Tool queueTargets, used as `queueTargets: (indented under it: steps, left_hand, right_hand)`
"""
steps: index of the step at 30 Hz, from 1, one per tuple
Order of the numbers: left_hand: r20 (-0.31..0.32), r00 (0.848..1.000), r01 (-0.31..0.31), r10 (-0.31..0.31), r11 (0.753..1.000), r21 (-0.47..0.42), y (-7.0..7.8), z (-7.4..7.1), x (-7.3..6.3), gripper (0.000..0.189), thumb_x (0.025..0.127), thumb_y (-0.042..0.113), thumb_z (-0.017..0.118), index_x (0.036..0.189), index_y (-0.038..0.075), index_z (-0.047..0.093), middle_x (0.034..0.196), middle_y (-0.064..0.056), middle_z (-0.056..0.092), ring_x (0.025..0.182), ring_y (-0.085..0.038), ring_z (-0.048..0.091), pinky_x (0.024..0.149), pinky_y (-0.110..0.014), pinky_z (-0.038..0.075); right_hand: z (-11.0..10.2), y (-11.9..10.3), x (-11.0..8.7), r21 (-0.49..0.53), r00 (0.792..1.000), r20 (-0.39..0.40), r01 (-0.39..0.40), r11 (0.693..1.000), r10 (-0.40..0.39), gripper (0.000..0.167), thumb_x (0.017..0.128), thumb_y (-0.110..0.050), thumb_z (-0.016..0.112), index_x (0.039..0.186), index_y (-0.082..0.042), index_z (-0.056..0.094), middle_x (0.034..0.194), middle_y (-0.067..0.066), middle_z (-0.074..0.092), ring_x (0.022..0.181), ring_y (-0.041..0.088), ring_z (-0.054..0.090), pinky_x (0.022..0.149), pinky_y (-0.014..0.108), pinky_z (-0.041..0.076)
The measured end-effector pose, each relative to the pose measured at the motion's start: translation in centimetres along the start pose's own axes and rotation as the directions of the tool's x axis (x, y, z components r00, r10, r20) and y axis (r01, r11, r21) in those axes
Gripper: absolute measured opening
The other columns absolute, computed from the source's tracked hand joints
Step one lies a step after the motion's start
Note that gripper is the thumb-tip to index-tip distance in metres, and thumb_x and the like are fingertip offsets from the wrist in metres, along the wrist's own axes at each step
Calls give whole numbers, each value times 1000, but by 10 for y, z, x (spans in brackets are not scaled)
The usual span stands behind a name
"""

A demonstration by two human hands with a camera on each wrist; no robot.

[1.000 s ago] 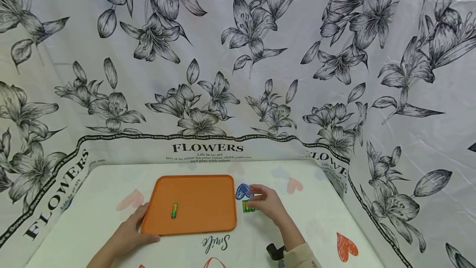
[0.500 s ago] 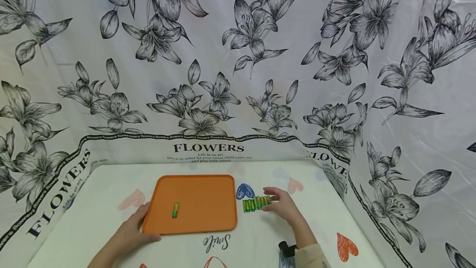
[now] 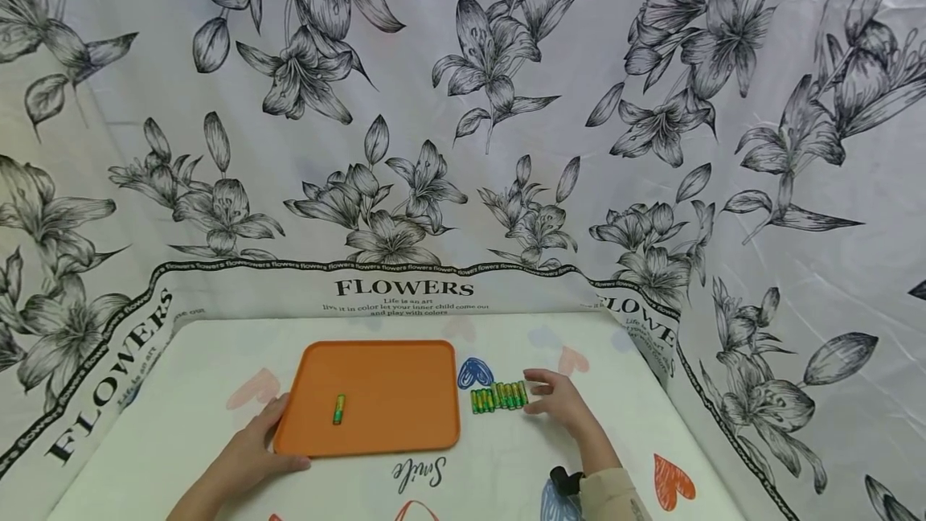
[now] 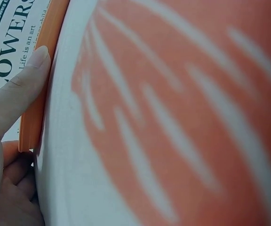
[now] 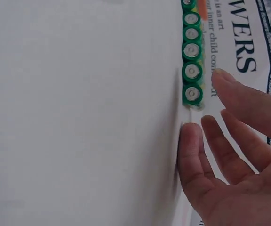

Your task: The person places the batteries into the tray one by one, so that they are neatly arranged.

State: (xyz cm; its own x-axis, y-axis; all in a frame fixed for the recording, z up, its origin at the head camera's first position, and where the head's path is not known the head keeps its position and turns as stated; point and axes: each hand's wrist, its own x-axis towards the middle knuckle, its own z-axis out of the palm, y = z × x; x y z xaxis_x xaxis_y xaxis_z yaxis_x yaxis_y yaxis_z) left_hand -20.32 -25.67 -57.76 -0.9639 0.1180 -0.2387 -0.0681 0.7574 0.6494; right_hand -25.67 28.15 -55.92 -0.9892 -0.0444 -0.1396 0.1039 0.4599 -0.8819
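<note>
An orange tray [image 3: 398, 392] lies on the table, with one green-and-yellow battery [image 3: 339, 409] on its left part. My left hand [image 3: 246, 453] grips the tray's near left corner; in the left wrist view the thumb [image 4: 25, 87] lies along the rim and the other fingers curl at its end. Right of the tray, several more such batteries [image 3: 499, 397] form a side-by-side row, its right part set slightly farther back. At the row's right end is my right hand [image 3: 567, 407], thumb and fingers spread and holding nothing. The right wrist view shows the batteries' flat ends [image 5: 192, 71] beyond the fingertips.
A white cloth [image 3: 629, 441] printed with hearts and lettering covers the table. Behind and at both sides hangs a flower-printed curtain [image 3: 405, 288]. A black strap piece [image 3: 566, 481] sits by the right sleeve [image 3: 611, 493].
My right hand has drawn back to the right from over the batteries, so the whole row now shows. My left hand and the tray stay nearly in place.
</note>
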Motion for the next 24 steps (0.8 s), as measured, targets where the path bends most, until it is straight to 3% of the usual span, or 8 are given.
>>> queueTargets:
  steps: [8, 17, 24]
  left_hand:
    - [2, 1000, -21, 21, 1000, -14, -1, 2, 0, 128, 70, 58, 86, 161, 3, 15, 164, -32, 12, 148, -56, 13, 114, -75, 18]
    - [12, 1000, -14, 14, 1000, -15, -2, 1, 1, 129, 71, 58, 85, 161, 3, 13, 164, -32, 12, 148, -55, 13, 114, -75, 18]
    - [12, 1000, -22, 22, 1000, -11, -3, 0, 2, 128, 71, 58, 85, 161, 2, 13, 163, -33, 12, 148, -56, 13, 113, -75, 17]
  right_hand:
    - [1, 11, 7, -29, 1000, 9, -12, 1000, 12, 68, 73, 8, 82, 137, -4, 61, 126, 14, 65, 113, 30, 59, 82, 33, 57]
    - [7, 10, 11, -157, 1000, 9, 7, 988, -5, 60, 75, 6, 82, 131, -9, 66, 118, 9, 66, 102, 23, 56, 80, 33, 52]
    - [8, 7, 10, -159, 1000, -25, -13, 987, 9, 56, 74, 5, 83, 126, -7, 68, 112, 6, 67, 100, 21, 58, 79, 31, 53]
